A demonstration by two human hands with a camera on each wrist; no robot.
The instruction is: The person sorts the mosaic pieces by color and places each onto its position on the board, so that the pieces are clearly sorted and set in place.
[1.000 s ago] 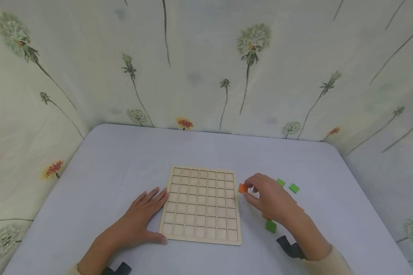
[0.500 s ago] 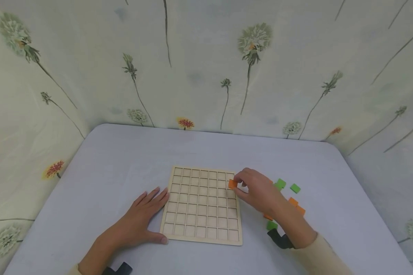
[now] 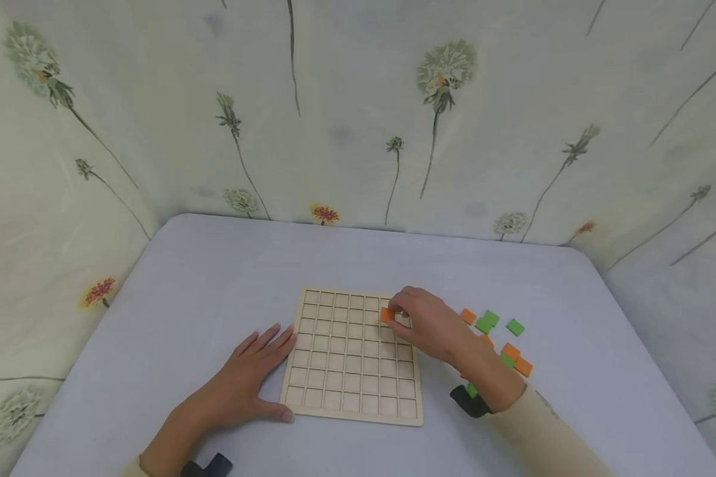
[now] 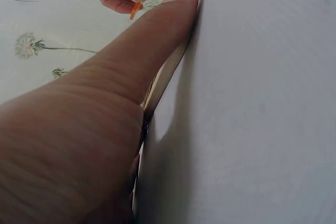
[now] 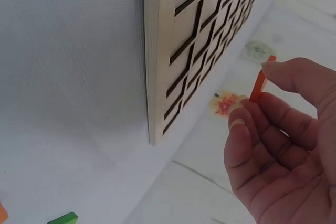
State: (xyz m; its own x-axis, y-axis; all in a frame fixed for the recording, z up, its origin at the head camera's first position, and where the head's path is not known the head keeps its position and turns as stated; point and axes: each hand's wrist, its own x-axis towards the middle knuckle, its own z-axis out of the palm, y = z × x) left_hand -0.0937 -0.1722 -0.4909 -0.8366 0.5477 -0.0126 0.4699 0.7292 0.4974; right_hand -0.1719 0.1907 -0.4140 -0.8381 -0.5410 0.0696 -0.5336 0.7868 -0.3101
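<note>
The pale wooden board lies flat on the counter, its face divided into rows of small square cells, its left edge touched by the fingers of the left hand. The thin, square orange tile, pinched in the right-hand grip, is seen from here raised over the board's far right portion.

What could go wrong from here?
The right hand pinches the orange tile with part of it sticking out, so it might slip or land crooked on the wooden board. The left hand touches the board's edge, so a push could shift it. In the head view the right forearm partly hides loose tiles and might brush them.
</note>
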